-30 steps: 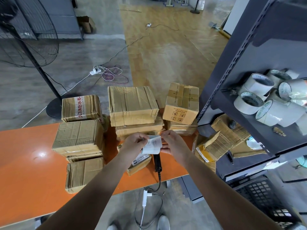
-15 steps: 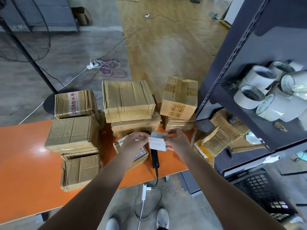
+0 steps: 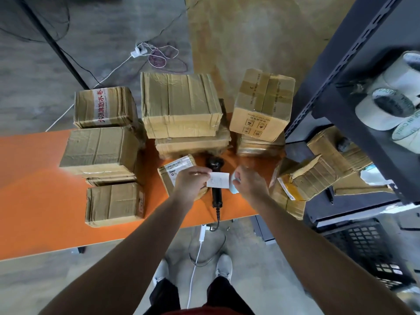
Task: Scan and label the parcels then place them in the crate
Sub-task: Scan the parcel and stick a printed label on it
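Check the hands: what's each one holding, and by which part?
Left hand pinches the label by its left edge. Right hand pinches a pale blue strip, probably the backing, beside the label's right edge; which part of the strip cannot be told.

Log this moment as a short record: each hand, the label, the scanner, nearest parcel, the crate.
Left hand: pinches the white label at its left edge
Right hand: pinches a pale strip beside the label
Scanner: lies on the orange table below the label
Nearest parcel: on the table under the left hand, printed sticker on top
Crate: black, low down at the right
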Motion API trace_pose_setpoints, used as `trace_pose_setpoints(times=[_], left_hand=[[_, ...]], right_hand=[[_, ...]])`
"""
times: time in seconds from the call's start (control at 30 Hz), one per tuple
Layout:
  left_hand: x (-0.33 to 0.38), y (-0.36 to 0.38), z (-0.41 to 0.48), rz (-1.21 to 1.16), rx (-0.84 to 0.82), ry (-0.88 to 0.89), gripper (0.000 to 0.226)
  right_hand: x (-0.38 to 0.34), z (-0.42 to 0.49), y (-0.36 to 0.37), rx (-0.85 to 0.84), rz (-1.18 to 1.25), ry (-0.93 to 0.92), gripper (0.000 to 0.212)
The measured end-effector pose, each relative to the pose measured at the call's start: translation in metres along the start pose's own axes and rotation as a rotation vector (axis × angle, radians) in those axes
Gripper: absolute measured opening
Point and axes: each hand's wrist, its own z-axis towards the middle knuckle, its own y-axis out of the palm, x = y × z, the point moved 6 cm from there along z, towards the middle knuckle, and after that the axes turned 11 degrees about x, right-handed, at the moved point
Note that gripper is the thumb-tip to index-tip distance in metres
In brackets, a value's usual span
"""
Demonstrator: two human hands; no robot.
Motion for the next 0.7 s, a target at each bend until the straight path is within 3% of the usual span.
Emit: trace_pose_setpoints(times=[0.37, 0.47, 0.57, 0.7], left_hand=[[-0.008, -0.038, 0.014, 0.056, 0.084, 0.039, 0.026], [-0.007, -0.052, 0.018, 0.059, 0.104, 0.06, 0.029], [-0.008, -0.064, 0.02, 0.043, 0.119, 0.064, 0.028], [-0.01, -0.072, 0.024, -0.004, 0.119, 0.062, 0.027]], right_hand=[[-0.031, -0.004, -0.011, -0.03, 0.187, 0.078, 0.034], [-0.057, -0.006, -0.006, -0.136, 0.438, 0.106, 0.027], [-0.08, -0.01, 0.002, -0.231, 0.484, 0.037, 0.019], [-0.096, -0.007, 0.002, -0.217, 0.525, 0.038, 0.017]])
